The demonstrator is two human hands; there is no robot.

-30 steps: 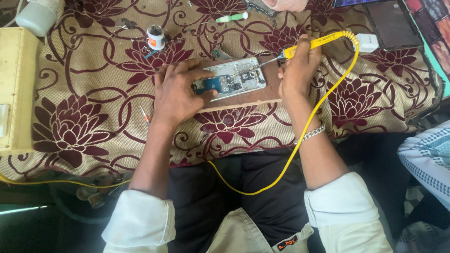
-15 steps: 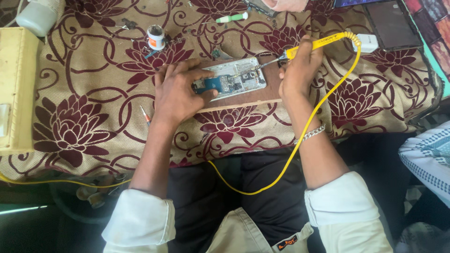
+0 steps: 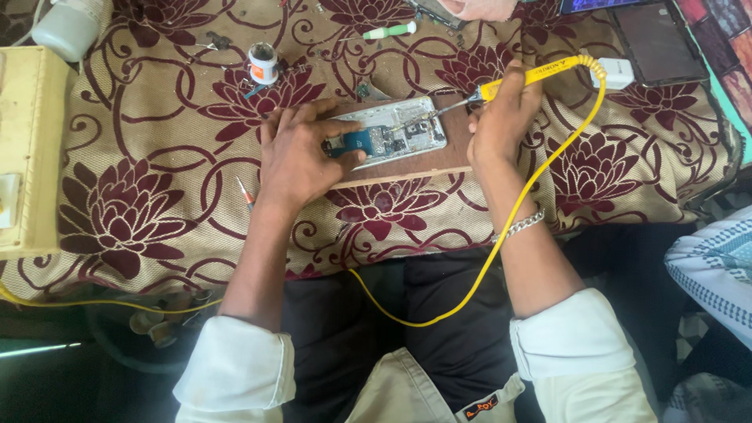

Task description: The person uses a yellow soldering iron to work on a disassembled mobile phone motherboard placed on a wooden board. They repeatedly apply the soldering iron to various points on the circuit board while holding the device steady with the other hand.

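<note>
An opened phone (image 3: 403,133) with its back off lies on a wooden board (image 3: 423,166), its circuit board exposed. My left hand (image 3: 301,157) presses down on the phone's left end, holding it still. My right hand (image 3: 497,125) grips a yellow soldering iron (image 3: 533,76), whose metal tip reaches onto the circuit board near the phone's middle. The iron's yellow cable (image 3: 501,243) loops down over my right wrist and across my lap.
A floral maroon and beige cloth (image 3: 157,188) covers the table. A small white jar (image 3: 264,63) and a green-handled screwdriver (image 3: 392,31) lie behind the phone. A cream box (image 3: 27,149) stands at left, a dark tablet (image 3: 656,43) at right. Another person's hand (image 3: 478,8) shows at the top edge.
</note>
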